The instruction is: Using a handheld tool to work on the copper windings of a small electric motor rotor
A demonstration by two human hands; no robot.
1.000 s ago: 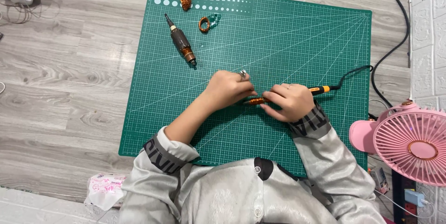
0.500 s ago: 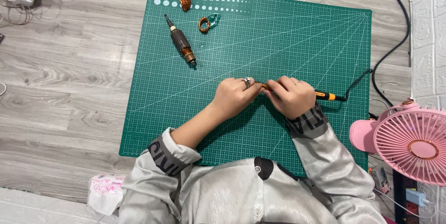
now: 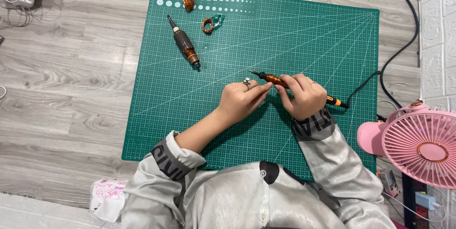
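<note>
Two hands on one soldering iron.
The soldering iron [image 3: 285,83] was gripped by the closed right hand [image 3: 306,97] over the cutting mat [image 3: 294,34]; left hand [image 3: 242,100] fingers curled, steadying its barrel.

Bright, even light; soft shadows; sharp

Soldering iron [image 3: 275,79]: slim, orange-brown wrapped barrel, dark pointed tip facing left, orange-and-black rear end with black cord trailing right. Lies nearly level, slightly tilted, over the green cutting mat's [image 3: 308,34] middle, gripped at mid-body.
</note>
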